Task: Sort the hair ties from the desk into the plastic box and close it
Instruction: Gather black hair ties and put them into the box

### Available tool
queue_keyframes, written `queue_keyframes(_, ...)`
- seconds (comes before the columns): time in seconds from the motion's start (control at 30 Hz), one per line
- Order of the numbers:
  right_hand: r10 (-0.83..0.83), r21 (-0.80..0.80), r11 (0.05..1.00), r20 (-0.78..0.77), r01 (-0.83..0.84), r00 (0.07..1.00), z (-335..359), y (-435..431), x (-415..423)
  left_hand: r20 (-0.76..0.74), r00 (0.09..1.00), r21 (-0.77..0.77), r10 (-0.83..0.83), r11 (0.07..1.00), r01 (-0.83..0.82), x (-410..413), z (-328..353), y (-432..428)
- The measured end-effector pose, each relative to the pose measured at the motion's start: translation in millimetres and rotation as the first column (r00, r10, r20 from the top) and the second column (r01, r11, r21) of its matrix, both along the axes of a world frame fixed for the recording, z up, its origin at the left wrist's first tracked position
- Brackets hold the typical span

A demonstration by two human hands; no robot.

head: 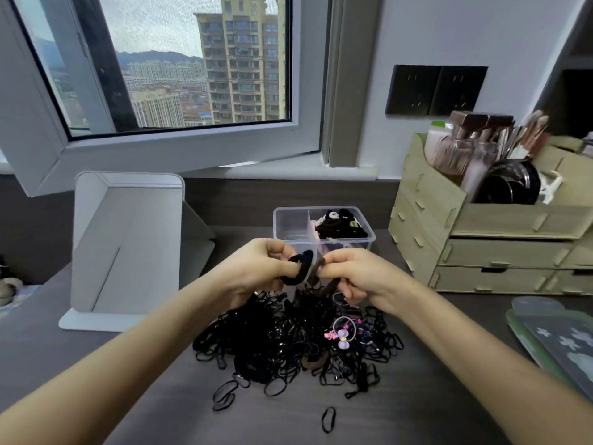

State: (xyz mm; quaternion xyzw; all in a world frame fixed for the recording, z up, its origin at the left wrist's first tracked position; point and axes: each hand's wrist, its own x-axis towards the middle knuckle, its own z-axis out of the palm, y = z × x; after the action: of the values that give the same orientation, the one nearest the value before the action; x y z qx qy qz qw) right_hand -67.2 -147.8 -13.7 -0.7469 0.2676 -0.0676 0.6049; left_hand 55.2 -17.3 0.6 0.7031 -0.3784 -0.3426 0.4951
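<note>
1. Head view, the only one here: a dark grey-brown wooden tabletop (449,396) under a window, with both of the person's bare arms reaching in from the near edge.
2. Left hand (256,268) has its fingers curled and is pinching a thick black fabric hair tie (300,268), held up off the tabletop.
3. Right hand (362,277) is curled too, pinching a brown fabric hair tie (330,285). The two ties sit just beside each other between the hands; can't tell if they're tangled together.
4. Right under the hands, mid-tabletop, there's a big messy pile of thin black elastic hair ties (272,345). A pink and purple bow hair tie (341,334) lies on its right side.
5. One stray thin black loop (328,419) lies apart from the pile, toward the near edge.
6. The clear plastic box with dividers (288,220) stands just behind the hands toward the far edge, with no lid on it. Its back right compartment holds a bunch of thick black hair ties (340,226).
7. A white standing mirror (128,245) is on the left side of the tabletop.
8. A pale wooden drawer organizer (481,248) with brushes and cosmetics on top fills the far right corner.
9. A green-edged flat packet (552,335) lies at the right edge.
</note>
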Motion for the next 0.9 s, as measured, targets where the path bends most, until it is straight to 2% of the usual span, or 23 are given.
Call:
queue_keyframes(0.07, -0.052, -0.03, 0.998, 0.005, 0.052, 0.999, -1, -2, -5, -0.034, 0.998, -0.036, -0.056, 0.998, 0.054, -6, -2, -7)
queue_keyframes(0.2, -0.081, -0.089, 0.993, 0.032, 0.083, 0.996, -2, -5, -11, 0.117, 0.989, -0.058, -0.093, 0.993, 0.1, -13, -9, -21)
queue_keyframes(0.33, -0.054, -0.189, 0.98, 0.022, 0.057, 0.998, -1, -11, -15, 0.111, 0.985, -0.059, -0.131, 0.989, 0.139, -16, -9, -30)
queue_keyframes(0.47, 0.057, -0.134, 0.989, 0.005, -0.055, 0.998, 7, -22, -20, 0.12, 0.99, -0.06, -0.078, 0.995, 0.085, -10, -9, -40)
queue_keyframes(0.63, 0.084, -0.402, 0.908, -0.105, -0.12, 0.991, 8, -35, -23, 0.131, 0.991, -0.025, -0.039, 0.999, 0.043, 2, -6, -54)
queue_keyframes(0.7, 0.015, -0.449, 0.893, -0.049, -0.035, 0.999, 9, -43, -21, 0.141, 0.99, -0.026, -0.017, 0.999, 0.021, 10, -5, -61)
queue_keyframes(0.77, -0.121, -0.439, 0.885, 0.103, 0.154, 0.987, 8, -57, -13, 0.175, 0.984, -0.044, 0.021, 0.999, -0.014, 20, -3, -73)
queue_keyframes(0.83, -0.266, -0.419, 0.837, 0.25, 0.352, 0.931, 6, -76, 3, 0.286, 0.956, -0.063, 0.069, 0.997, -0.053, 32, 0, -93)
queue_keyframes(0.9, -0.354, -0.486, 0.736, 0.318, 0.472, 0.879, 3, -94, 22, 0.443, 0.892, -0.068, 0.09, 0.995, -0.067, 43, 3, -116)
